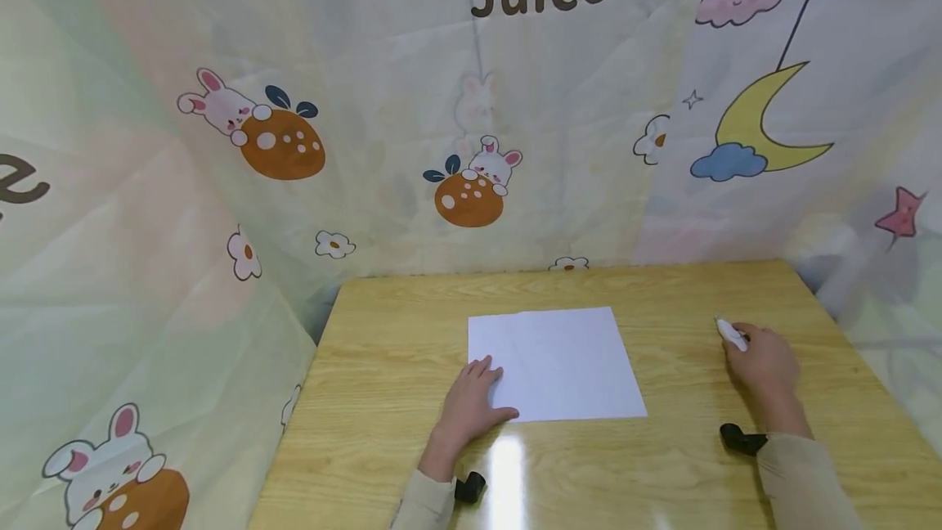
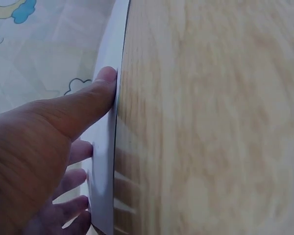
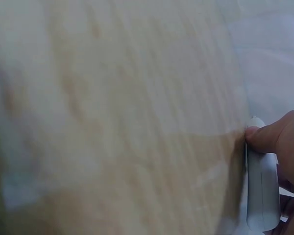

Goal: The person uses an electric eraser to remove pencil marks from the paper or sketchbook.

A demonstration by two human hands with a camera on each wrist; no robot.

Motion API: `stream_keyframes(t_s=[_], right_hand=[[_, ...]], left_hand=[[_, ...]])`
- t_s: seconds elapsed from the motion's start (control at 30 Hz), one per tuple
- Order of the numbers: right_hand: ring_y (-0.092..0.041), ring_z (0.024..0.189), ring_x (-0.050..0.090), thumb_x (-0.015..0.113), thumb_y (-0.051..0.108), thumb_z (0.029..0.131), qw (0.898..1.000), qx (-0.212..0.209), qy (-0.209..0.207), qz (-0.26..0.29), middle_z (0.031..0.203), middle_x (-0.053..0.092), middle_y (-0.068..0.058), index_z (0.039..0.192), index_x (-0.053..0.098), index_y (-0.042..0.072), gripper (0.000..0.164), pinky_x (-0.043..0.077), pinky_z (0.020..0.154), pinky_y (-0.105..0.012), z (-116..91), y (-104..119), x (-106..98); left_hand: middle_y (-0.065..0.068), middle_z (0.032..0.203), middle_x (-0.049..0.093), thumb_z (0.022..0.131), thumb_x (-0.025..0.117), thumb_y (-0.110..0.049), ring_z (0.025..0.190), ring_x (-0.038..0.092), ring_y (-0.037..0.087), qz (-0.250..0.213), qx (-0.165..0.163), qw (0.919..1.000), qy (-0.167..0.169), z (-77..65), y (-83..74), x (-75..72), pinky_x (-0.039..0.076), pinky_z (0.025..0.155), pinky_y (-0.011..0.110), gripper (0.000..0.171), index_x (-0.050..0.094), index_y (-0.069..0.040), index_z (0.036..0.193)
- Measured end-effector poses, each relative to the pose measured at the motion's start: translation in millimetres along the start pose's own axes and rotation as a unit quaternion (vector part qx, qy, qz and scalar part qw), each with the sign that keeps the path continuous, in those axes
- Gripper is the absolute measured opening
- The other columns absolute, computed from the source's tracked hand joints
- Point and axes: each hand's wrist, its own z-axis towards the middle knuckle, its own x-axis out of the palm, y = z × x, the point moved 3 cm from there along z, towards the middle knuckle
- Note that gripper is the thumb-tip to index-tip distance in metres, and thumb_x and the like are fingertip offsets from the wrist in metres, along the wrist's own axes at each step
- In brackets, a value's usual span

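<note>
A white sheet of paper [image 1: 562, 366] lies flat on the wooden table. My left hand [image 1: 468, 403] rests on its left side with fingers spread, the thumb on the near edge. The left wrist view has the thumb and fingertips against the paper [image 2: 104, 171]. Off to the right of the sheet, my right hand [image 1: 765, 362] grips a white, slim, rounded tool [image 1: 730, 334] with a small narrow tip pointing away to the left. Seen from the right wrist, the thumb presses on the tool [image 3: 263, 191] near its tip end; its exact kind I cannot tell.
The wooden table [image 1: 383, 391] has its far edge against a hanging cloth [image 1: 383, 105] printed with rabbits and a moon. A small black device sits at the left wrist [image 1: 469, 487], another at the right wrist [image 1: 742, 439].
</note>
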Motion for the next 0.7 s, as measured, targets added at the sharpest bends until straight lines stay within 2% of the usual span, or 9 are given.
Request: stream_keyframes(t_s=[0.17,0.4,0.6,0.7], right_hand=[[-0.048,0.084,0.056,0.055,0.031,0.097,1.0,0.022,0.01,0.005,0.117,0.051,-0.037,0.138,0.047,0.0,0.052,0.044,0.05,-0.044,-4,-3,5],[-0.049,0.081,0.057,0.056,0.031,0.095,0.999,0.016,-0.025,0.018,0.115,0.053,-0.038,0.138,0.049,0.0,0.053,0.043,0.049,-0.043,-6,-6,5],[-0.054,0.088,0.054,0.061,0.037,0.093,0.999,0.013,-0.044,0.022,0.118,0.051,-0.038,0.139,0.047,-0.001,0.061,0.045,0.056,-0.052,-7,-7,8],[-0.055,0.087,0.053,0.064,0.037,0.092,0.998,-0.004,-0.069,0.015,0.115,0.052,-0.039,0.136,0.049,-0.003,0.062,0.044,0.06,-0.056,-9,-4,9]], left_hand=[[0.013,0.144,0.047,0.075,0.076,-0.057,0.135,0.038,0.035,0.011,0.012,0.9998,-0.01,-0.1,-1.2,-0.8,0.034,0.109,0.044,0.077,0.061,-0.008,0.132],[0.012,0.142,0.05,0.079,0.075,-0.052,0.134,0.039,0.036,-0.019,0.015,0.9987,-0.045,0.2,-1.1,-7.0,0.037,0.106,0.047,0.065,0.064,-0.009,0.127],[0.011,0.142,0.05,0.085,0.072,-0.046,0.134,0.04,0.037,-0.017,0.005,0.9983,-0.055,-3.1,10.5,-21.2,0.039,0.104,0.051,0.057,0.064,-0.01,0.128],[0.014,0.142,0.05,0.086,0.071,-0.045,0.132,0.04,0.039,-0.002,-0.004,0.9983,-0.057,-7.4,23.3,-30.0,0.039,0.102,0.054,0.056,0.062,-0.009,0.129]])
